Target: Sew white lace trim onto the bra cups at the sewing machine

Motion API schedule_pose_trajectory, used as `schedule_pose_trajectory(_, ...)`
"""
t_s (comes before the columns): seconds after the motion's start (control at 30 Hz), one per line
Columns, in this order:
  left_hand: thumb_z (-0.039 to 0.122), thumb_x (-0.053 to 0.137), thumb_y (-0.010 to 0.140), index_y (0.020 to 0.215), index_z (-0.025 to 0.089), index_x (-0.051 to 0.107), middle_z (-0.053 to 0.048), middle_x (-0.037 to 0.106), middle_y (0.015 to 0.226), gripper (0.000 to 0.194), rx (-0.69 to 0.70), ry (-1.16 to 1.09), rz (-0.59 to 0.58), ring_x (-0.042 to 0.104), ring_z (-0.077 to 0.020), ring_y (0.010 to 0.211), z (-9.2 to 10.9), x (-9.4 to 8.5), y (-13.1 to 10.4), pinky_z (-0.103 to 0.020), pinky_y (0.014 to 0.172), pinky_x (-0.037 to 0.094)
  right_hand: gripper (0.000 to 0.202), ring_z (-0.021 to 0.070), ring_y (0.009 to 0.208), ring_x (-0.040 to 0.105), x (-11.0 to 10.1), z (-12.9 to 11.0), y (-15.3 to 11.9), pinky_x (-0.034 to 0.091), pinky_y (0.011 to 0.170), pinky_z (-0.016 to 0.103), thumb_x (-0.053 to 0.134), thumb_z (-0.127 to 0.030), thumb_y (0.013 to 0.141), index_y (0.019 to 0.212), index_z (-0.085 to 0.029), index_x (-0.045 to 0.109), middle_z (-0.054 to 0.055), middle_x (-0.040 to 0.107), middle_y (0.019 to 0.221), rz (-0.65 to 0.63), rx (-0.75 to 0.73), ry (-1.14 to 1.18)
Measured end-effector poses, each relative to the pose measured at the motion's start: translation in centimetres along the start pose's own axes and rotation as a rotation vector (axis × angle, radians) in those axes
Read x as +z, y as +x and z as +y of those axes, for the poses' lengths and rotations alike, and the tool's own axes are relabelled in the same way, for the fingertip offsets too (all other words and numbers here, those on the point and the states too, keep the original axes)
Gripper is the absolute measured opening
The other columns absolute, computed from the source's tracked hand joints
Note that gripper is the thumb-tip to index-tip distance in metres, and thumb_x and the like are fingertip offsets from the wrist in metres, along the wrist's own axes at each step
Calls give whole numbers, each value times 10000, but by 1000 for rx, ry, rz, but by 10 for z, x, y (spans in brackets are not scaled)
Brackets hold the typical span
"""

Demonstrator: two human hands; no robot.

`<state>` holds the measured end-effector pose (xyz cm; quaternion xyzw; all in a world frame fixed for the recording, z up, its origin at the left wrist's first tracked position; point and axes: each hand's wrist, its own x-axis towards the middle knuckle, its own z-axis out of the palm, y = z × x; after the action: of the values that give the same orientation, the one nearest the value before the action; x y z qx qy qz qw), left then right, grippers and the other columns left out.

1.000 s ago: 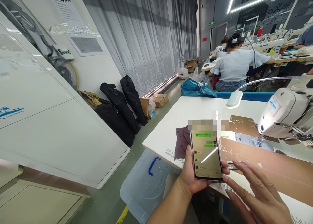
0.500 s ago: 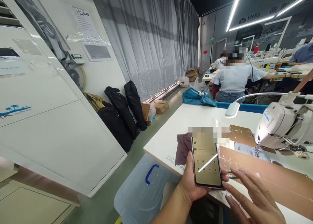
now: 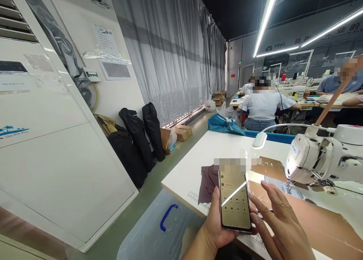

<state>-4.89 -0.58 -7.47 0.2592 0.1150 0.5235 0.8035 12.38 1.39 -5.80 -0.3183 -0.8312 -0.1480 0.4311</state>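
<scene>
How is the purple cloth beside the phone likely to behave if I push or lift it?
The purple cloth will probably sag and fold, since it lies limp and wrinkled. It looks thin, so it's likely light. Pushed, it may bunch up or slide, as the tabletop looks smooth.

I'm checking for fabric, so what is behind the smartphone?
Past the left edge of the smartphone, dark purple cloth shows on the white tabletop; whatever the smartphone and left hand cover is hidden.
</scene>
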Motion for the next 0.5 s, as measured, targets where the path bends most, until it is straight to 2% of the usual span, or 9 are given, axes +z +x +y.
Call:
schedule_pose_trajectory(0.17, 811, 181, 824, 1281, 114, 576, -173, 640, 1205, 922, 9, -22, -33, 597, -300, 1061, 0, -3, 0, -459, 985, 351, 388, 395, 1365, 331, 8, 0, 0, 500, 877, 546, 439, -324, 941, 1302, -206, 517, 167, 294, 1521, 6, 44, -6)
schedule_pose_trajectory(0.27, 804, 182, 831, 1304, 119, 561, -164, 617, 1255, 914, 10, -34, -37, 586, -301, 1092, -1, -4, -1, -457, 1009, 343, 374, 393, 1372, 319, 12, 0, 1, 499, 870, 540, 440, -312, 938, 1290, -211, 517, 165, 295, 1522, 9, 46, -4)
schedule_pose_trajectory(0.4, 768, 201, 861, 1323, 132, 549, -153, 621, 1257, 860, 28, -30, -35, 594, -289, 1089, -1, -3, 0, -438, 1014, 345, 372, 393, 1380, 302, 16, 0, 2, 479, 897, 542, 456, -311, 928, 1277, -201, 521, 168, 292, 1521, 19, 8, 10)
schedule_pose_trajectory(0.5, 790, 158, 843, 1329, 115, 538, -183, 624, 1234, 914, -1, -8, -42, 607, -300, 1045, -1, -3, 0, -458, 961, 377, 371, 375, 1365, 334, 14, 0, 2, 454, 930, 529, 448, -297, 935, 1283, -188, 513, 175, 289, 1519, 55, 21, 40)
